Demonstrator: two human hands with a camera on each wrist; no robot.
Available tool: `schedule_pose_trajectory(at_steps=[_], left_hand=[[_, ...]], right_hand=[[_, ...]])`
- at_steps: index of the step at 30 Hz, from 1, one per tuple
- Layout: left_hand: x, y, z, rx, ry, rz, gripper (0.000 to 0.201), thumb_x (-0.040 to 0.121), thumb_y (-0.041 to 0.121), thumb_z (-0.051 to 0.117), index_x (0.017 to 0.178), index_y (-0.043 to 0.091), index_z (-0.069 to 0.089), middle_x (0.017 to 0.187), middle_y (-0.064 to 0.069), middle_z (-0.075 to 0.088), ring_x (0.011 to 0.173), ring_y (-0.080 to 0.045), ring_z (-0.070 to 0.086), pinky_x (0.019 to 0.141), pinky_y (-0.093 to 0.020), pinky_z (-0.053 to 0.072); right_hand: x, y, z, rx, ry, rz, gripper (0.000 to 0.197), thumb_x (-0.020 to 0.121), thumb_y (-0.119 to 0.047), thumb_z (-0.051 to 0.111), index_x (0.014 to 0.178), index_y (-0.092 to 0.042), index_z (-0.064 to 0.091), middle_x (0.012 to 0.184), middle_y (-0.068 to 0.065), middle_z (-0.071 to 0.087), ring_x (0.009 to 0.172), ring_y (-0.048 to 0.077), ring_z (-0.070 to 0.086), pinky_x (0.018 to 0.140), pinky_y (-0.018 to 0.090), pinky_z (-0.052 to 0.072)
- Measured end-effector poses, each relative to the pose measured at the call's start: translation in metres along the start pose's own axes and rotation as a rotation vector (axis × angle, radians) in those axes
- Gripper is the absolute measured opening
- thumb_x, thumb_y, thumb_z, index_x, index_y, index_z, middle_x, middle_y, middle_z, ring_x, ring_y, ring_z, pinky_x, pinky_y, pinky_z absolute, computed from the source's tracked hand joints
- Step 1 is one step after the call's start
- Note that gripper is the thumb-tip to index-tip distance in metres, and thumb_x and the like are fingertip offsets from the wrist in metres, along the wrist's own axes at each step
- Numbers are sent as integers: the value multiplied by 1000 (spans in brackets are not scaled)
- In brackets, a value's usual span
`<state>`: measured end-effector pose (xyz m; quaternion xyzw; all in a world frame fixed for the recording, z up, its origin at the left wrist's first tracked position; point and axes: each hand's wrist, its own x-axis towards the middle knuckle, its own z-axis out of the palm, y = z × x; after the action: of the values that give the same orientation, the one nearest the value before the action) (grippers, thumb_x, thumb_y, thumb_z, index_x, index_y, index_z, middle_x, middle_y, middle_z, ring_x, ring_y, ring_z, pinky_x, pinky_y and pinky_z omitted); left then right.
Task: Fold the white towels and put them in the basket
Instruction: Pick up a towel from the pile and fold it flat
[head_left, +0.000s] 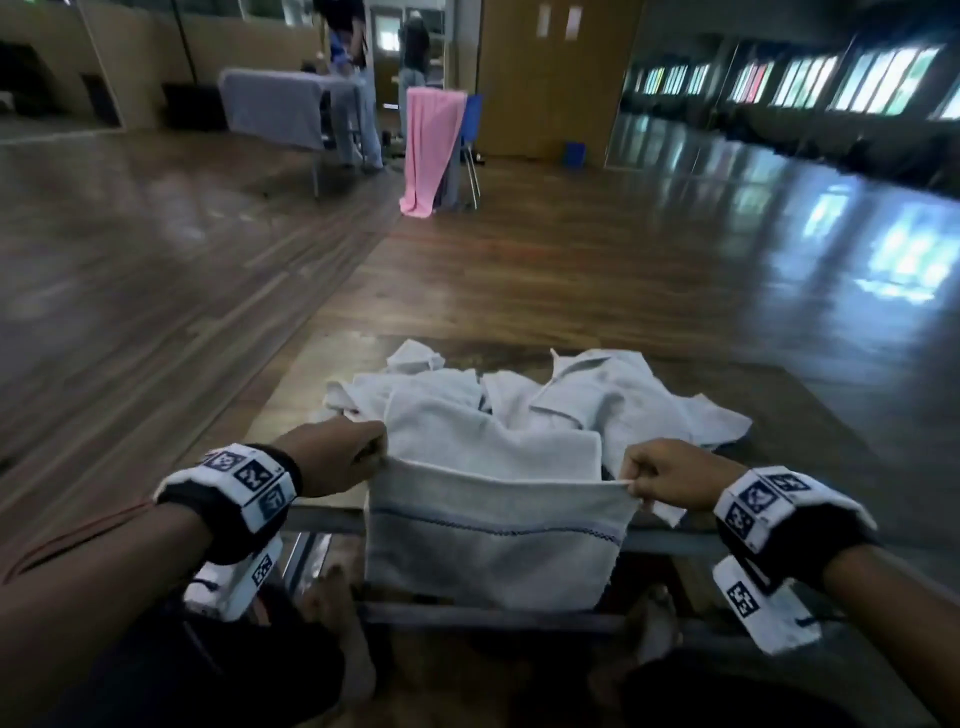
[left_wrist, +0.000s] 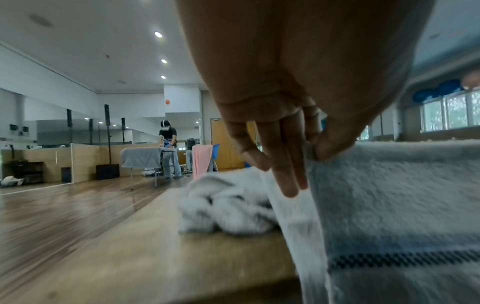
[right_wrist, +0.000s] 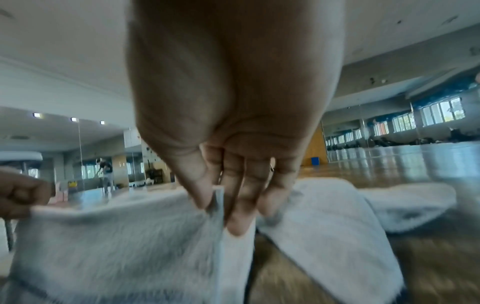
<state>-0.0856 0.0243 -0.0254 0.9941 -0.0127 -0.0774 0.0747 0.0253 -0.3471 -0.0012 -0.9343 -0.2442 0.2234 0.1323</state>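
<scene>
The step in hand looks like the first fold of one white towel (head_left: 493, 540): it hangs in front of the table's near edge (head_left: 322, 512), stretched taut by its top hem, its blue woven stripe running level across it. The left hand (head_left: 337, 462) pinches the top left corner between thumb and forefinger, the other fingers hanging straight down the cloth in the left wrist view; the right hand (head_left: 670, 480) pinches the top right corner the same way, a small tab of cloth sticking out past the thumb. Behind the held towel, on the table, lies the heap of unfolded white towels (head_left: 545, 400), touching or nearly touching its far side. No basket shows in any view, so where the folded towel goes cannot be told. The next move probably calls for laying the towel flat or bringing the two corners together, keeping the hem level so the edges meet. Open room is tight: the heap takes up most of the table behind the towel, leaving only a bare strip to the left of the heap, and the towel's lower edge hangs near the metal rail (head_left: 467, 616) below the table.
</scene>
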Motion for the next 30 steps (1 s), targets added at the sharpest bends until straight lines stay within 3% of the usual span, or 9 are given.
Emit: schedule_pose_trajectory(at_steps=[3,7,9,12,16,20,25,28,30], left_hand=[[13,-6,38,14,75,-37,12,91,30,47,100,22,50,91,-4,62,72,-24,51,62,-31,41],[30,-10,57,-177,284,-116,9,89,24,50,97,20,51,92,-7,64,77,-30,56,60,-31,39],[39,-10,60,-260,453,-91,7,89,19,51,95,17,53,92,-8,63,82,-32,57,61,-32,41],[51,-9,62,-278,610,8,9,86,9,53,94,9,57,102,-11,61,92,-31,57,72,-38,48],[62,-14,61,-103,514,100,13,80,8,62,92,5,63,132,-15,53,120,-39,45,92,-50,44],[74,-22,51,-55,384,110,10,82,18,62,91,14,62,146,-5,40,139,-31,26,102,-55,31],[78,-18,48,-123,276,105,6,82,22,60,88,21,60,136,3,52,123,-22,47,101,-48,37],[71,-17,48,-192,313,131,7,80,18,63,86,15,61,118,-2,59,107,-24,54,88,-43,45],[66,-17,43,-266,319,145,7,78,14,65,83,13,60,100,-3,61,89,-22,56,76,-38,49]], right_hand=[[26,13,38,35,164,39,16,85,-9,58,74,-21,58,80,0,62,85,19,59,70,25,39],[54,24,62,168,447,78,10,85,-12,55,86,-16,65,85,8,67,83,26,60,72,31,44],[65,25,68,163,563,50,10,84,-13,55,82,-20,62,83,4,64,79,23,56,70,31,43],[77,25,79,19,683,-32,8,79,-8,60,83,-14,65,97,7,64,92,28,55,78,40,44],[90,25,89,-192,611,-55,8,76,-9,65,83,-12,66,136,8,51,119,35,43,90,45,36],[97,23,82,-269,604,-119,12,75,-11,66,85,-16,68,110,6,63,107,30,52,86,40,34],[86,16,79,-241,666,-228,15,70,-4,69,82,-13,70,100,4,68,96,28,61,82,42,38],[79,15,82,-178,613,-230,13,71,-6,68,81,-14,70,102,2,67,99,24,60,86,40,35],[76,16,79,-68,567,-236,6,71,-13,64,75,-16,67,87,-5,64,90,21,59,86,41,36]])
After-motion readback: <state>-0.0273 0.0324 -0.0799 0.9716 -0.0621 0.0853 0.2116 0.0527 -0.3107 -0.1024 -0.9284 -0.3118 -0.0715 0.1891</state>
